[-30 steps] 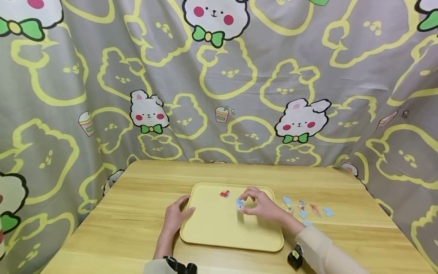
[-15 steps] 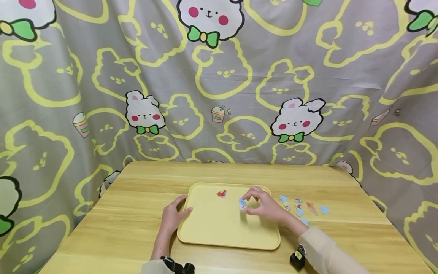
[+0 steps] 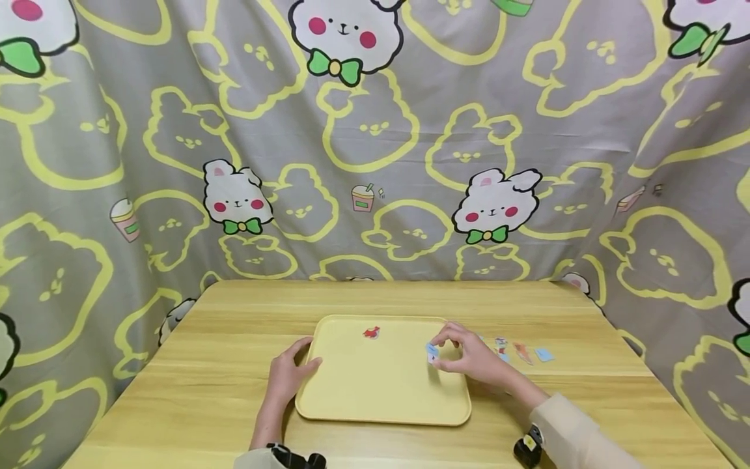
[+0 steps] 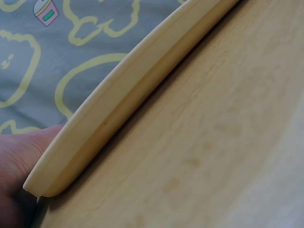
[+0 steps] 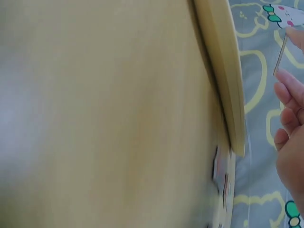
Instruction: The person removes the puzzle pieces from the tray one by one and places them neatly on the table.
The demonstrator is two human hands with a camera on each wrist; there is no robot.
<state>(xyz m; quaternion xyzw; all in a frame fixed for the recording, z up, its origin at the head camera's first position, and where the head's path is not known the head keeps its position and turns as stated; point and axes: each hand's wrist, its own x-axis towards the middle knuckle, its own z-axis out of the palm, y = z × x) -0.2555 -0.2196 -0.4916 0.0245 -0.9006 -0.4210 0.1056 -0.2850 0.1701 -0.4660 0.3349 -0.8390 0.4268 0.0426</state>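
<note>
On the left, my left hand [image 3: 290,371] grips the edge of a yellow tray [image 3: 381,410], with its thumb over the rim. In the left wrist view part of that hand [image 4: 21,166] shows behind the tray's corner. My right hand [image 3: 474,358] pinches a small flat blue-and-white puzzle piece [image 3: 431,352] between thumb and fingertips, above the tray's right part. The right wrist view shows this piece [image 5: 280,54] edge-on and thin. A red puzzle piece [image 3: 372,333] lies in the tray near its far rim.
Several loose pieces lie on the wooden table [image 3: 205,365] right of the tray, among them an orange piece [image 3: 523,353] and a light-blue piece [image 3: 544,354]. The right arm partly hides others. A patterned grey curtain [image 3: 404,156] hangs behind the table.
My right hand has moved to the right over the tray with the blue-and-white puzzle piece still pinched. My left hand keeps its place on the tray's edge. The head view has shifted slightly.
</note>
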